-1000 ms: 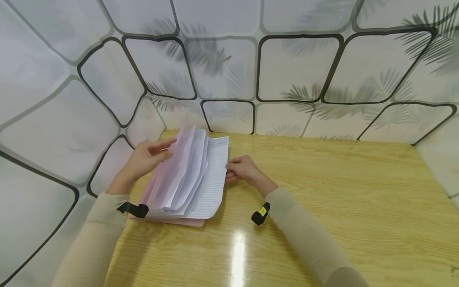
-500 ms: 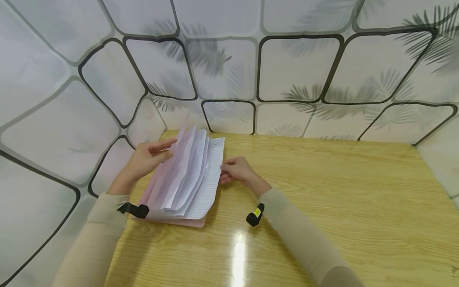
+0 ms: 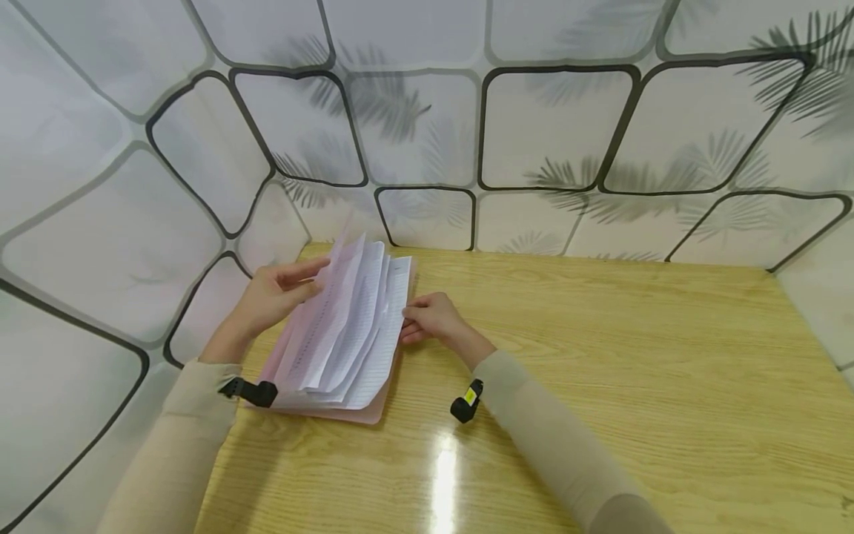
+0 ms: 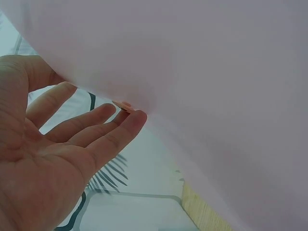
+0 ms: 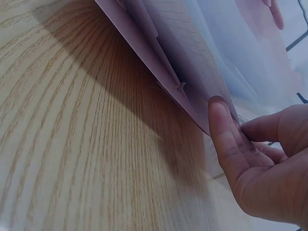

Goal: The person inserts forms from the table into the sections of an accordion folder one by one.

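A pink folder (image 3: 369,415) with several lined paper sheets (image 3: 356,326) lies spread at the table's far left. My left hand (image 3: 275,295) holds up its translucent pink cover (image 4: 207,77) at the left, thumb on one side and fingers on the other. In the left wrist view that cover fills most of the picture. On the right side, my right hand (image 3: 432,317) pinches the outer edge of the rightmost sheet between thumb and fingers. The sheet's edge (image 5: 216,79) bends up off the lower pink cover (image 5: 144,57) in the right wrist view.
A light wooden table (image 3: 600,386) stretches to the right and toward me. Behind and to the left rises a pale patterned wall (image 3: 427,126), close to the folder. Black wrist cameras are strapped to both forearms.
My right hand has moved left, drawing the edge of the lined sheet with it. More of the lower pink cover shows along the right. The left hand stays in place.
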Motion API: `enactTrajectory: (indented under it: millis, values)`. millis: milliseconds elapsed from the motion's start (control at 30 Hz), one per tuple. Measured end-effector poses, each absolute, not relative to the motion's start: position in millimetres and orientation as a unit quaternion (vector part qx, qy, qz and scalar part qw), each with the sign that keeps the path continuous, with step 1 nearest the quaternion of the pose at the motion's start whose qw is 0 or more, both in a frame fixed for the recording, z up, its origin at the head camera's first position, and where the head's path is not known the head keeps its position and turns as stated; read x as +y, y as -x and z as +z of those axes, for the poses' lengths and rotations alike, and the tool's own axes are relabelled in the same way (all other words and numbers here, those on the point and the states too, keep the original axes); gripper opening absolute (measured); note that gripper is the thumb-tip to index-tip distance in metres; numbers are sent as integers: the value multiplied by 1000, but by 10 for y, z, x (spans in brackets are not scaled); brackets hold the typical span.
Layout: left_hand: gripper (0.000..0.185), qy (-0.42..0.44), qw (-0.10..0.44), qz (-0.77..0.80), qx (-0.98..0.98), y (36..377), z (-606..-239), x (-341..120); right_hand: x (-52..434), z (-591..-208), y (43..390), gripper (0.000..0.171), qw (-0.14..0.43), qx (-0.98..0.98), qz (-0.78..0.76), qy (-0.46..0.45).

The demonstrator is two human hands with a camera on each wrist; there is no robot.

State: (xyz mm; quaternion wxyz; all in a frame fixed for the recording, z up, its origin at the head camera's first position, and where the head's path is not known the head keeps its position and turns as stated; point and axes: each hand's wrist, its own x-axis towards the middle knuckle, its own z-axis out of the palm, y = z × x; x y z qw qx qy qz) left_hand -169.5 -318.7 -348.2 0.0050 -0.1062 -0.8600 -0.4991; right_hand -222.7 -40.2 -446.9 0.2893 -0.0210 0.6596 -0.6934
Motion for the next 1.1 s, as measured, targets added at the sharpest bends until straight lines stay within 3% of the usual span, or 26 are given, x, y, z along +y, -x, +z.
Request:
enactTrajectory:
  millis: [1100]
  values:
    - [44, 93, 2, -470, -878, 1667, -3452, -3183, -556, -4486, 2207, 32, 291, 660, -693, 9]
